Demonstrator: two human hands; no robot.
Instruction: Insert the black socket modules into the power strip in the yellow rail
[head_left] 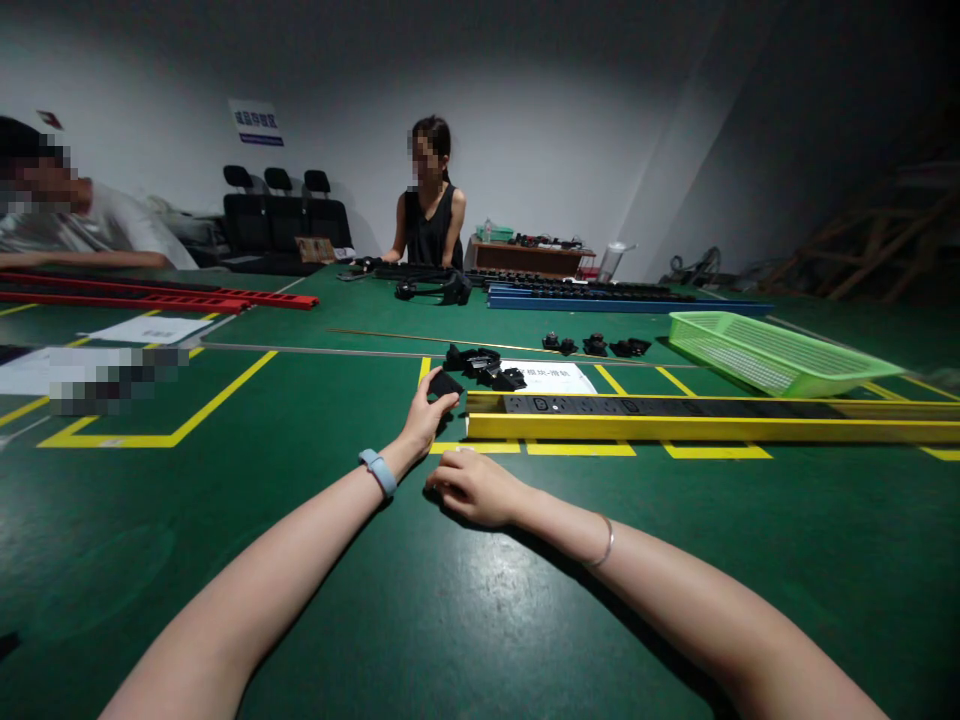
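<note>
My left hand, with a pale blue band on its wrist, grips a small flat black piece between thumb and fingers. This piece is just off the left end of a long yellow rail with a black slotted strip inside. Nearer to me, my right hand rests on the green table with its fingers curled in; whatever they may hold is hidden. Beyond my left hand lies a pile of black plastic parts, partly over a white printed sheet.
A light green basket stands behind the rail. Several black parts lie farther back, near blue rails. Red rails are at the left. One person is across the table, another person at the left.
</note>
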